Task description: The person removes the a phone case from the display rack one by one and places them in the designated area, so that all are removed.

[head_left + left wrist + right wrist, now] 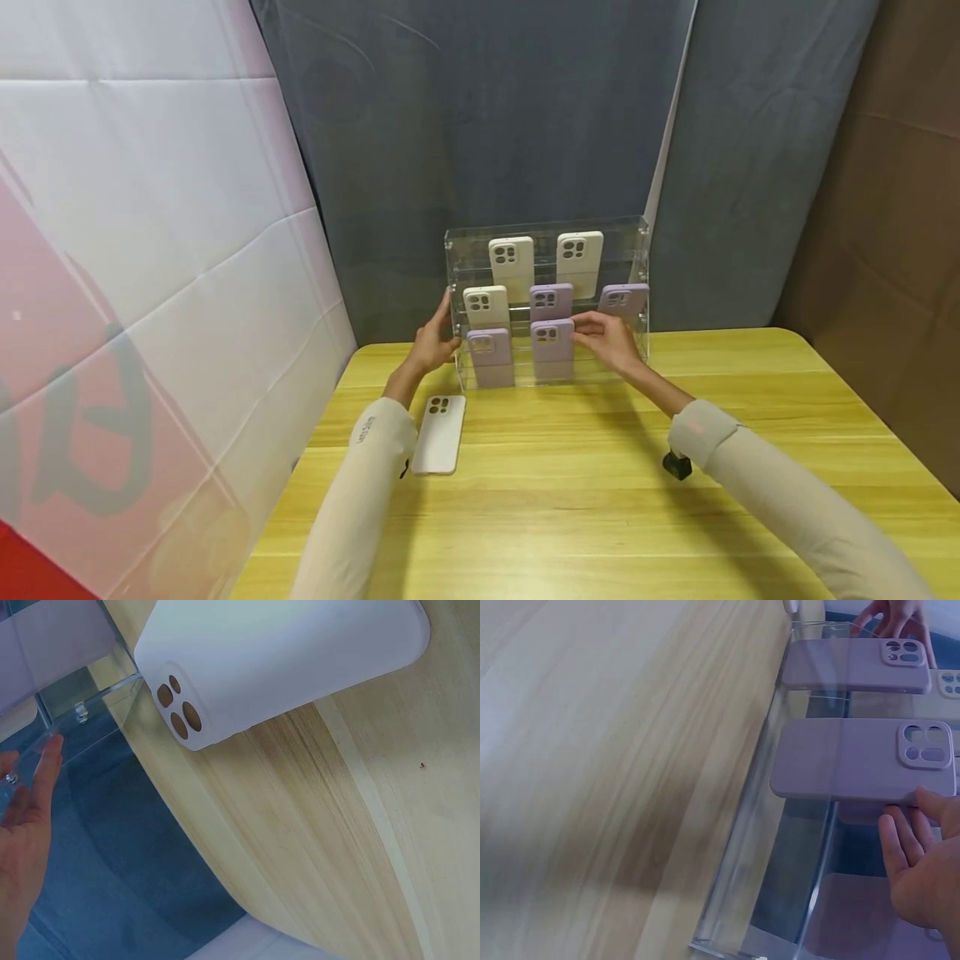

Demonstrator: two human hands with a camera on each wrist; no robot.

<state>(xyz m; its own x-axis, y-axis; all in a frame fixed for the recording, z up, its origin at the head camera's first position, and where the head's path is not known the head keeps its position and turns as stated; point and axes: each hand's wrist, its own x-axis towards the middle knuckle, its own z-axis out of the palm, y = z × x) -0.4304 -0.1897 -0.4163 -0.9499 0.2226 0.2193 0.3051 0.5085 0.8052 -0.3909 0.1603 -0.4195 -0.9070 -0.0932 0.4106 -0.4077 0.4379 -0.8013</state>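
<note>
A clear acrylic display rack [592, 375] stands at the back of the table, bearing several white and purple phone cases in tiers. My right hand [606, 340] pinches the right edge of a purple phone case [847, 757] in the lowest tier, near its camera cutouts. Beside it in that tier leans another purple phone case [847, 666]. My left hand [431, 343] grips the rack's left side; some of its fingers are hidden in the head view. A white phone case [439, 435] lies flat on the table by my left wrist, its camera holes showing wood [285, 660].
Two white phone cases, one being this left one [512, 268], fill the top tier. The middle tier has a white case [486, 307] and two purple ones. A grey curtain [525, 108] hangs behind the wooden table [562, 500]; a white cloth wall [187, 167] stands left.
</note>
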